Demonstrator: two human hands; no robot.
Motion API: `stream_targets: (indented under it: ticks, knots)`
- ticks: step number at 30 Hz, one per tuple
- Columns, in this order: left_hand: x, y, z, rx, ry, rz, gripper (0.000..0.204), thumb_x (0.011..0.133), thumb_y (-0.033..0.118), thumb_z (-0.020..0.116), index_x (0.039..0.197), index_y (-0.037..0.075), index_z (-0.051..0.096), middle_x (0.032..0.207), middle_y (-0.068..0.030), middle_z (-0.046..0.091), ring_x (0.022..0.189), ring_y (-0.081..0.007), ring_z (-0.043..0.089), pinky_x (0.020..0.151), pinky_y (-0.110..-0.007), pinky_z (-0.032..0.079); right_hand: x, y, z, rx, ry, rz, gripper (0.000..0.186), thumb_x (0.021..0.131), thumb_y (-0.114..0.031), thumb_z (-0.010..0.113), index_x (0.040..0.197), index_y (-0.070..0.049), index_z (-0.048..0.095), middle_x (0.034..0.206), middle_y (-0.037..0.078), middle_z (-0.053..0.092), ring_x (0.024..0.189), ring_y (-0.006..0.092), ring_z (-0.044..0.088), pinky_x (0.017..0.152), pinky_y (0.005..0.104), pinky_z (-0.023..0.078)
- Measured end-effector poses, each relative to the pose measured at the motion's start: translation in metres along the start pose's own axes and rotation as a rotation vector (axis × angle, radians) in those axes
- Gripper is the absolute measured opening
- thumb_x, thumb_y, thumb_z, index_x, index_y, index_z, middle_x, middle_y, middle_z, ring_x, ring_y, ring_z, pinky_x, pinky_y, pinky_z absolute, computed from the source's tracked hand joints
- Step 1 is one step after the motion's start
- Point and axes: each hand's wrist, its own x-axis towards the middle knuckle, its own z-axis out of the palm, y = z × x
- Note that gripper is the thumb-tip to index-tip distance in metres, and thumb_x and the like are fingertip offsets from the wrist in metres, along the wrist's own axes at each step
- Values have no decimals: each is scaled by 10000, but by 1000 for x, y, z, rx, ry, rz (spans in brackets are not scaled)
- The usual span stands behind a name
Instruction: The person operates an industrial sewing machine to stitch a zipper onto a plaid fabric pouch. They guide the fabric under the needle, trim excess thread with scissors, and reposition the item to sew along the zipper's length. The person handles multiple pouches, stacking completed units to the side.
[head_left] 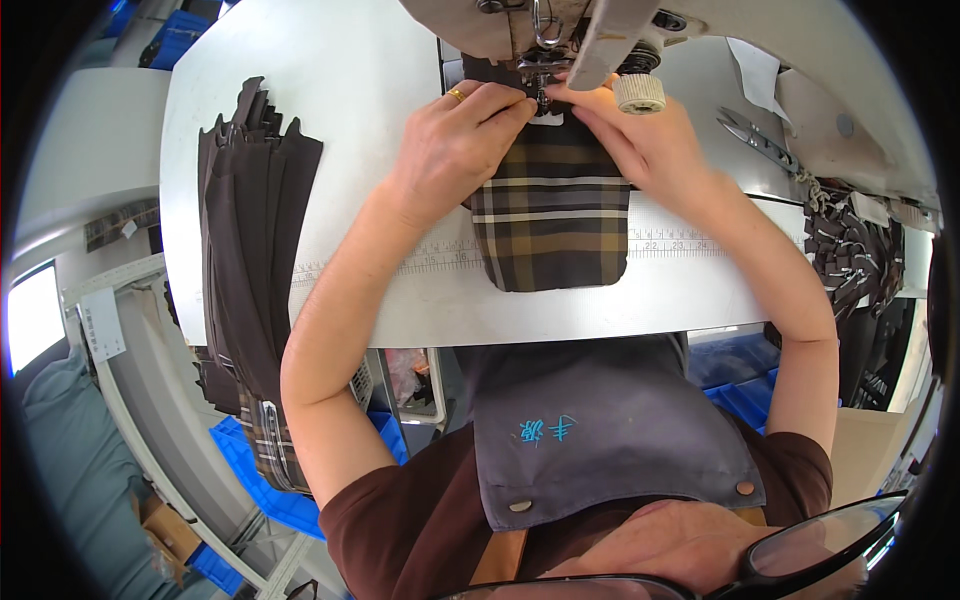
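Note:
A plaid fabric piece [555,225] in brown, tan, black and white, with rounded near corners, lies flat on the white sewing table. Its far end runs under the presser foot [543,88] of a sewing machine [690,25]. My left hand [455,145] is closed at the fabric's far left edge, thumb and fingertips pinched together just left of the foot. From the other side, my right hand [645,140] grips the cloth with thumb and forefinger close by the foot. Its fingertips are partly hidden behind a machine part.
A tall stack of dark brown fabric pieces [250,200] hangs over the table's left edge, above a blue bin [228,452]. Metal scissors [760,140] lie at the right, near a bundle of dark fabric strips [855,250]. A ruler strip [672,241] crosses the tabletop.

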Motion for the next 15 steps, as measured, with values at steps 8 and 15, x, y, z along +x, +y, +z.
stream_targets:
  ticks: [8, 15]
  knots:
    - [-3, -2, -4, -40, -49, -35, 272, 691, -40, 664, 944, 58, 693, 984, -35, 665, 799, -209, 636, 690, -289, 538, -3, 7, 1, -269, -120, -171, 385, 698, -48, 608, 1076, -118, 613, 982, 18, 580, 883, 208, 570, 731, 308, 516]
    - [-4, -2, -4, -66, -51, -54, 321, 658, -60, 647, 951, 60, 698, 982, -39, 667, 809, -215, 639, 708, -292, 541, 3, -1, 0, -325, -120, -152, 383, 689, -37, 615, 1067, -106, 614, 965, 3, 585, 856, 202, 564, 719, 310, 499]
